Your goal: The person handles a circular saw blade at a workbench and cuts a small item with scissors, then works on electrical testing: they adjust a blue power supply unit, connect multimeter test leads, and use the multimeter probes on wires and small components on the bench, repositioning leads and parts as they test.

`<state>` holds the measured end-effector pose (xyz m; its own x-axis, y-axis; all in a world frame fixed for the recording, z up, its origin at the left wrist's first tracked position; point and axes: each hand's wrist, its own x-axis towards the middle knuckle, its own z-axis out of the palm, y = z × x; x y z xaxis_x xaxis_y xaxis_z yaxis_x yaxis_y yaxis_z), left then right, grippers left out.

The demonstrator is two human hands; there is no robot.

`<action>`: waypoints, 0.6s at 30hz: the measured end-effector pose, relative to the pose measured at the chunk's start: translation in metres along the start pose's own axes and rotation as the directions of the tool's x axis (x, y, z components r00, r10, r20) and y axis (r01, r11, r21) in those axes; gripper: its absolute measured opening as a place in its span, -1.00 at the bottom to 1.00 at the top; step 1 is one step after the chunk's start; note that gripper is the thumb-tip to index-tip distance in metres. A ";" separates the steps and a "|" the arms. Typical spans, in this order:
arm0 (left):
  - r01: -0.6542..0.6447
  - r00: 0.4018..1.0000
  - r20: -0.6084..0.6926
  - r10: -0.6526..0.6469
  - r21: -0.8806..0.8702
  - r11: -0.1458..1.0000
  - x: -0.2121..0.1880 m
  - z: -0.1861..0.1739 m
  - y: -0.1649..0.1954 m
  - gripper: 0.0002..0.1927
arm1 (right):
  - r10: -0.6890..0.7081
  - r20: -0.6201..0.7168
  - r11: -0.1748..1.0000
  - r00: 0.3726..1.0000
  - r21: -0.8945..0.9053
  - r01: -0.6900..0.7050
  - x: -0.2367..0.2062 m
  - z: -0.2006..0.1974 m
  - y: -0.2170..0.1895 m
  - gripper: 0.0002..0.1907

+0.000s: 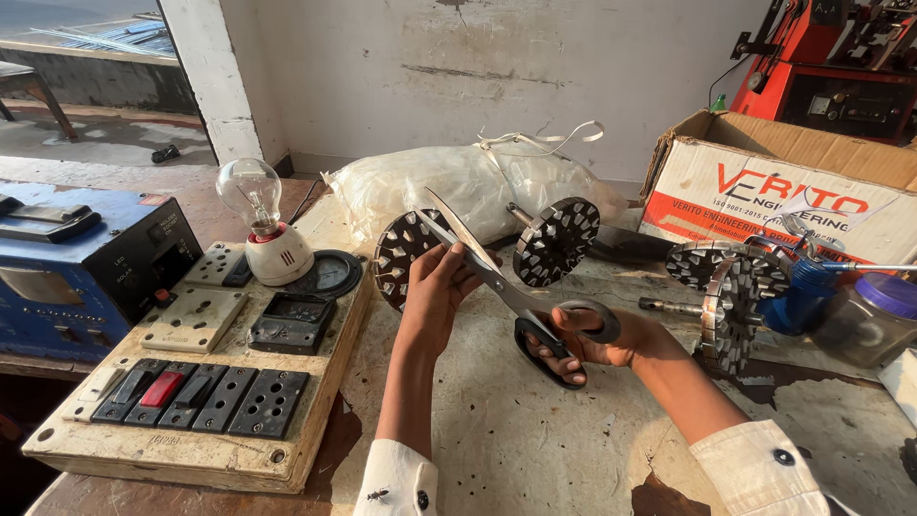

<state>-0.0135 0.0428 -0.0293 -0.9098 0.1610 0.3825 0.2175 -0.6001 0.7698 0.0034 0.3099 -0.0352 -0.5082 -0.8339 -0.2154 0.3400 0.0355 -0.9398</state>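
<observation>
Between right fingers [552, 355]: scissors [497, 277], blades open.

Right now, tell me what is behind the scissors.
Behind the open scissors stand two slotted metal discs and a white plastic bag. The left hand covers part of the nearer disc.

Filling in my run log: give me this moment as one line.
right hand: grips scissors handles | left hand: at blades, open | rotor: behind left hand | table: under both
</observation>
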 end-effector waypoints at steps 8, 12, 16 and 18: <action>0.015 1.000 -0.020 -0.014 0.021 1.000 0.001 -0.003 -0.002 -0.64 | -0.060 -0.030 0.998 0.998 0.017 0.061 0.002 -0.010 0.010 -0.43; 0.023 0.999 -0.044 -0.022 0.015 1.000 0.003 -0.004 -0.003 -0.66 | -0.022 -0.053 0.999 0.998 0.032 0.023 0.004 -0.012 0.011 -0.44; 0.017 1.000 -0.019 -0.016 0.035 0.999 0.002 -0.002 0.000 -0.64 | -0.029 -0.062 0.999 0.998 0.023 0.030 0.004 -0.008 0.010 -0.41; 0.017 1.000 -0.014 -0.016 0.058 0.998 0.000 -0.001 0.003 -0.64 | -0.039 -0.078 0.999 0.996 0.022 0.040 0.004 -0.005 0.009 -0.36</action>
<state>-0.0133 0.0402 -0.0280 -0.9182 0.1595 0.3625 0.2219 -0.5509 0.8045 0.0006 0.3096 -0.0458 -0.5811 -0.7891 -0.1990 0.3368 -0.0106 -0.9415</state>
